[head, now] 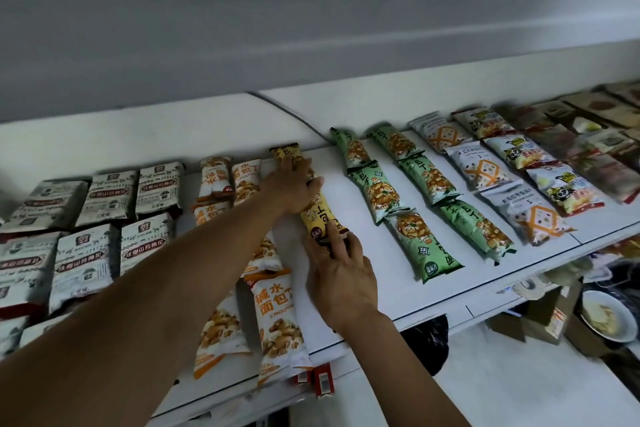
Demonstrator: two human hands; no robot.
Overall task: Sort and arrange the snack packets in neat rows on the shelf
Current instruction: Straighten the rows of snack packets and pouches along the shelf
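At six o'clock, nearest, the right grip (341,270) pinches the dark near seal of a yellow packet (320,215) between thumb and fingers, forefinger laid straight along it. Orange packets (277,315) lie just beside, at seven o'clock. The yellow packet lies lengthways on the shelf (398,288), running toward twelve. At its far end the left grip (291,187) presses down flat, fingers extended, clasping nothing. Green packets (381,198) sit in rows at two o'clock. The packet looks light, puffed and slick, its contents probably brittle. It is best taken by the flat end seals or nudged along its sides, not squeezed mid-body.
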